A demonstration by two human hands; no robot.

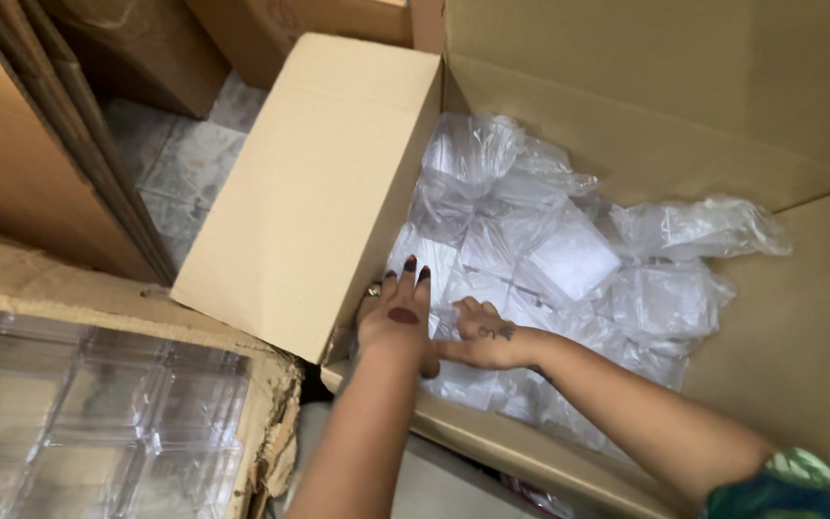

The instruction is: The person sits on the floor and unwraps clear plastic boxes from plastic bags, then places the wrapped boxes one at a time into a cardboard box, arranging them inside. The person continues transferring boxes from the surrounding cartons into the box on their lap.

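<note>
Both hands reach down into a large open carton [799,336] filled with clear plastic packets [569,259]. The left hand [394,322] lies palm down at the near left corner of the carton, fingers held close together and stretched forward, their dark-painted tips resting on the packets just beside the left flap [319,192]. A ring sits on one finger, and a dark reddish mark shows on the back of the hand. The right hand [485,334] comes in from the lower right, its fingers curled down among the packets so that the tips are hidden; whether it pinches one cannot be told. A small dark mark shows on its back. The two hands lie just beside each other, the right thumb touching or nearly touching the left hand.

The packets are crumpled, see-through bags holding flat white squares, heaped across the carton floor from the left corner toward the right wall. The left flap stands open, tilted outward, plain brown with no label in view.

At lower left, another box [271,384] with a torn edge holds rows of clear plastic cases [88,413]. More brown cardboard [40,144] leans at upper left, above a patch of grey tiled floor [184,163]. A patterned green sleeve [790,485] shows at lower right.
</note>
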